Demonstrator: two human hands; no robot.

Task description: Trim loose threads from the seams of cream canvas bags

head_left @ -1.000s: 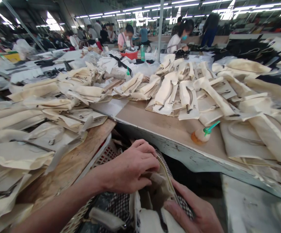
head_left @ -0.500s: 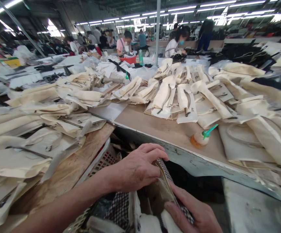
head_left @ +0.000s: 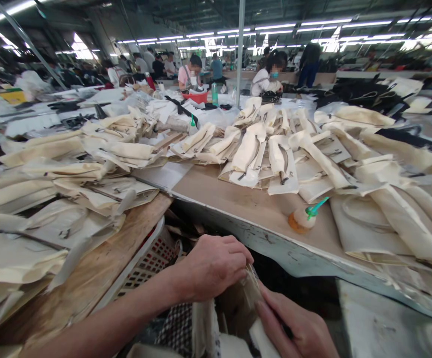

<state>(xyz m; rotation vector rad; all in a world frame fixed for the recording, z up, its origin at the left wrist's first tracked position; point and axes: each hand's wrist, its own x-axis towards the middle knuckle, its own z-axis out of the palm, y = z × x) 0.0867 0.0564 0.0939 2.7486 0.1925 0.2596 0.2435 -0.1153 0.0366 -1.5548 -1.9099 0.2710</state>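
Observation:
Low in front of me is a cream fabric bag piece [head_left: 240, 296], its walls standing up around an opening. My left hand [head_left: 216, 263] is closed over its far top edge, fingers curled and pressed together. Along the right side edge, my right hand [head_left: 294, 323] pinches the fabric between thumb and fingers. A dark zipper-like strip shows beside the right thumb, partly hidden. Black-and-white checked cloth [head_left: 176, 325] hangs at the piece's left, below my left forearm. The lower part of the piece runs out of view.
A white plastic basket [head_left: 151, 258] stands under the left wooden table [head_left: 126, 233]. On the brown worktable [head_left: 212, 191] sit a small amber bottle [head_left: 301, 220] with a green nozzle and piles of cream zippered pieces [head_left: 249, 151]. Several people work further back.
My left hand has moved slightly down and left, and its fingers have closed tighter on the edge. My right hand keeps its hold on the side. The view has shifted a little.

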